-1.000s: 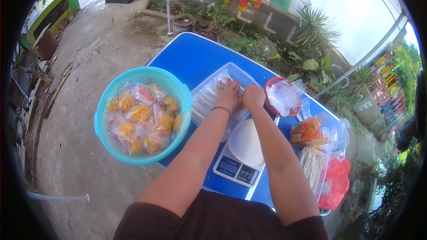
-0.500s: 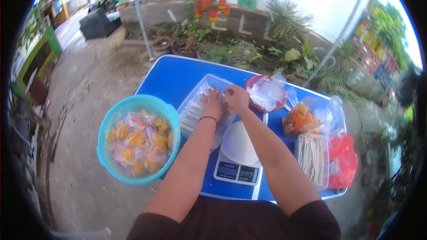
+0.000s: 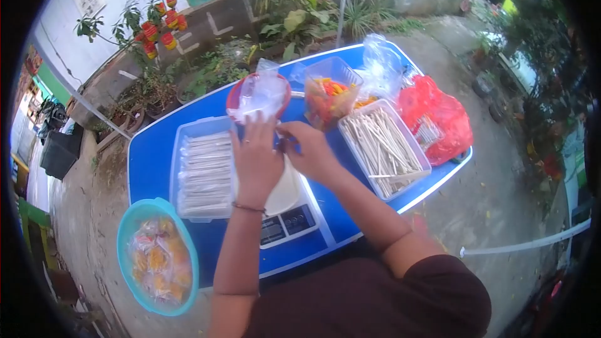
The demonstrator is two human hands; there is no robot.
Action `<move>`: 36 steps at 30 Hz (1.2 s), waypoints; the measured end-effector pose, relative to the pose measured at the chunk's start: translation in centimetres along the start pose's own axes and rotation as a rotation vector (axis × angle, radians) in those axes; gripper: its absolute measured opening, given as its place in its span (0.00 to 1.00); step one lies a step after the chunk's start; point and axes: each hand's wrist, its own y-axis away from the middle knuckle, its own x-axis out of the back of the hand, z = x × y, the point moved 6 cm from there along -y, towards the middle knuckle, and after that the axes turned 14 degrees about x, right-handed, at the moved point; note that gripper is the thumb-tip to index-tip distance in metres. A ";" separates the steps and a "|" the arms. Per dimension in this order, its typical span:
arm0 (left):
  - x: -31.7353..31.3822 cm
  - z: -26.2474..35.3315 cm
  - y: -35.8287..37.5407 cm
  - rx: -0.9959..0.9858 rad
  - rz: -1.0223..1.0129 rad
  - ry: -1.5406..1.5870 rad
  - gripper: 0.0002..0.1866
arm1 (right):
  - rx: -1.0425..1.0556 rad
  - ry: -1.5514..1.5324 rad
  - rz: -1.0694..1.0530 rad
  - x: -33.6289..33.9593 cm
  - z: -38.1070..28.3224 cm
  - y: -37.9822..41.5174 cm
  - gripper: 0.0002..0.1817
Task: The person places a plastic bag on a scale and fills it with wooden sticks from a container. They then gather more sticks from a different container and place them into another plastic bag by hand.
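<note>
My left hand (image 3: 256,159) is stretched over the near edge of a red bowl (image 3: 233,101), its fingertips at the clear plastic bags (image 3: 260,97) piled inside. Close beside it, my right hand (image 3: 308,153) has its fingers curled in toward the thumb; I cannot tell what they hold. Below both hands is a kitchen scale (image 3: 289,224) with a pale round bowl (image 3: 283,195) on it, partly covered by the left hand. A clear tray (image 3: 174,172) of plastic-wrapped white sticks (image 3: 205,174) lies left of my left hand.
A turquoise basin (image 3: 121,247) of bagged yellow food stands at the left of the blue table (image 3: 150,144). Farther right are a clear container (image 3: 347,75) of orange and yellow pieces, a box of pale sticks (image 3: 382,141) and a red plastic bag (image 3: 441,119). Plants line the wall behind.
My view has swung to the right. Both hands have left the tray of wrapped sticks and moved over to the red bowl with the plastic bags.
</note>
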 end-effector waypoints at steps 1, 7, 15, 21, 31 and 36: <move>-0.6 1.8 0.9 -0.056 -0.001 0.070 0.27 | -0.001 0.071 -0.011 2.3 -0.4 1.0 0.13; -4.9 11.5 5.1 -0.273 -0.178 0.304 0.22 | -0.304 0.470 -0.029 14.9 1.0 7.7 0.08; -8.9 14.8 6.4 -0.244 -0.246 0.183 0.17 | -0.381 0.543 -0.106 18.0 2.6 11.3 0.10; -8.9 15.3 6.1 -0.227 -0.200 0.215 0.21 | -0.382 0.946 -0.355 15.8 2.5 9.5 0.17; -7.9 14.8 5.4 -0.175 -0.168 0.411 0.26 | -0.352 0.677 -0.006 16.0 3.5 10.9 0.10; -9.2 15.3 4.9 0.094 -0.417 1.147 0.24 | -0.319 0.451 0.202 16.8 2.4 10.2 0.07</move>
